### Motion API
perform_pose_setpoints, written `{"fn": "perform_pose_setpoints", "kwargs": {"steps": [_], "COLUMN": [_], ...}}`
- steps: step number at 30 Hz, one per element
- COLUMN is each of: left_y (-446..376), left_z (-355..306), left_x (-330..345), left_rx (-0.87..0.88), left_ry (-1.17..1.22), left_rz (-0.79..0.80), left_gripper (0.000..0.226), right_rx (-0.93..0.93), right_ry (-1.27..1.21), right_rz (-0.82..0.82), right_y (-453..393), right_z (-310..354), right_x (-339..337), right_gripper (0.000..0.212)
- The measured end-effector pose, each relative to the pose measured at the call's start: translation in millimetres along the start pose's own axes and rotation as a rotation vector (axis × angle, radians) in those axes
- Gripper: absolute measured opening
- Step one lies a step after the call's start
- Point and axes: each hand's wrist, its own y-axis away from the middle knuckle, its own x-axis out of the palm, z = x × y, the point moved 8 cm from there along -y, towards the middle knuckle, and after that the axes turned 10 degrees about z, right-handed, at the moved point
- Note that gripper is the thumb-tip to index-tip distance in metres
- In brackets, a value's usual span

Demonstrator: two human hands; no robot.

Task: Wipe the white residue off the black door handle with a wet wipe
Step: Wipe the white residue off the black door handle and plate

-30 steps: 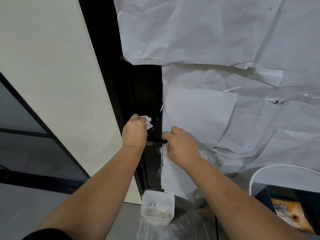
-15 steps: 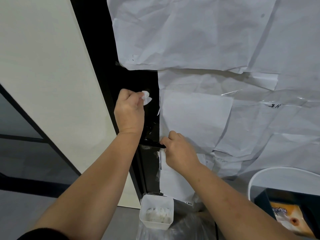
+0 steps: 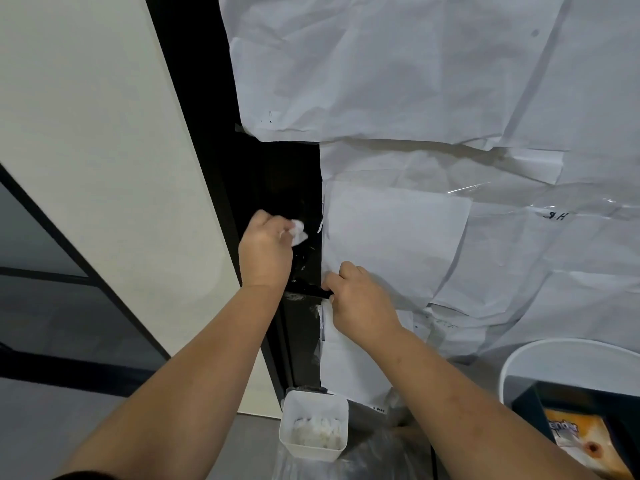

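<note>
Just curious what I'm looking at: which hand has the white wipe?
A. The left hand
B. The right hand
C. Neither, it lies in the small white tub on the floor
A: the crumpled white wipe sticks out of the left hand against the black door, while the right hand grips the handle end.

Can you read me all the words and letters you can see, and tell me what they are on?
"H.E" or close to it, handwritten and seen upside down, on the white paper taped to the door; not certain.
"...ender", part of a cut-off word, on the orange packet in the white bin.
Small black marks on the upper paper sheet and the lowest sheet: too small to read.
</note>
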Motion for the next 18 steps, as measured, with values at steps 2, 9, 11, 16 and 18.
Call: {"fn": "perform_pose_setpoints", "kwargs": {"steps": [2, 9, 11, 16, 18], "left_y": [-12, -27, -21, -12, -8], "left_z": [-20, -41, -32, -14, -13], "left_x": [-20, -8, 7, 16, 16], "left_rx": [-0.002, 0.196, 0.234, 0.218, 0.195], "left_ry": [0.129, 0.067, -0.029, -0.104, -0.15], "left_rz": [-0.097, -0.085, -0.036, 0.0, 0.018], "left_gripper": [0.009, 0.006, 0.006, 0.006, 0.01], "right_rx": [0.008, 0.013, 0.005, 0.005, 0.007], "right_ry": [0.006, 0.008, 0.009, 0.013, 0.023], "right_rz": [-0.003, -0.008, -0.012, -0.008, -0.009], "right_y": [0, 0, 0, 1, 2], "right_z": [-1, -2, -1, 0, 1], "right_x": [0, 1, 0, -1, -1], "right_gripper": [0.027, 0.027, 0.027, 0.03, 0.03]}}
